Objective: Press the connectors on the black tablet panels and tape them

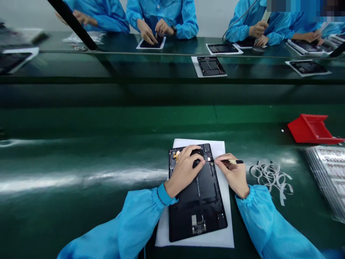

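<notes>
An opened black tablet (198, 201) lies back side up on a white sheet (229, 237), its inner parts showing. My left hand (185, 167) rests over its upper part. Thumb and index finger come together there in a pinch; whatever is between them is too small or hidden to make out. In my right hand (233, 172), closed at the tablet's upper right edge, is a slim black tool with a pale band (238, 162). Its tip points left, close to a small light part (209, 158) inside the tablet. My fingers hide part of the tool.
Curled white strips (271, 176) lie right of my right hand. Beyond them are stacked clear trays (331, 172) and a red bin (309, 129). Across a raised ledge (151, 68), people in blue sleeves work on similar tablets. One opened tablet (211, 66) sits on that ledge.
</notes>
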`<state>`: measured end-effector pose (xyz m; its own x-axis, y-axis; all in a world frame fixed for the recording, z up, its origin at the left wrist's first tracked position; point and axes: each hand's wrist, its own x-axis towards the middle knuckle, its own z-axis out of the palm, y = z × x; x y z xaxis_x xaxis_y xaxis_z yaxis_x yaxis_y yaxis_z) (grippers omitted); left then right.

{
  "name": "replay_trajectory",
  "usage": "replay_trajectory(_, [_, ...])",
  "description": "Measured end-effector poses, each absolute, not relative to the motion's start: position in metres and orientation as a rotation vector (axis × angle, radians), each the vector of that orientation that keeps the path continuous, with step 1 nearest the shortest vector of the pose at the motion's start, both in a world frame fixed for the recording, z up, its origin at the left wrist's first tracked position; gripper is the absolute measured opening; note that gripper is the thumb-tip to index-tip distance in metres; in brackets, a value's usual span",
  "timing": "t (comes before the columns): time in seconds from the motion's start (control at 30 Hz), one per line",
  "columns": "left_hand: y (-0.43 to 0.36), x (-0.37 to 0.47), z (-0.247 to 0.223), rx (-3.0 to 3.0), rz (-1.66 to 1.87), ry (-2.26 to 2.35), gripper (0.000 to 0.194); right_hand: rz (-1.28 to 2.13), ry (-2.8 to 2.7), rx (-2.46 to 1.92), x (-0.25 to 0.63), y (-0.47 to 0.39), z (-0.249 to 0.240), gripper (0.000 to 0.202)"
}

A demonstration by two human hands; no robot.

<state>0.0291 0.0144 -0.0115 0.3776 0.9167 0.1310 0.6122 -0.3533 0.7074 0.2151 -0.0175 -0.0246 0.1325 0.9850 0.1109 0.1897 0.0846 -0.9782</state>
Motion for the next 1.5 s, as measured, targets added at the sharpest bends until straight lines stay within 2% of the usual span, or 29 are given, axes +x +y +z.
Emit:
replay_trajectory(0.83, [0.0140,0.0290,-0.0112,2.150,0.673,1.283,0.007,0.847,-1.401,-1.353,0.2163,-0.0203,-0.0232,0.010])
replay_trajectory(1.1, [0.0130,0.0325,-0.0119,2.130,0.716,1.308,0.007,0.846,-1.340,-1.353,0.2155,-0.0184,-0.0237,0.006])
replay_trajectory(1.5, [0.0148,0.0346,-0.0104,2.076,0.740,1.337,0.008,1.003,-1.323,-1.346,0.2147,-0.0149,-0.0254,0.009])
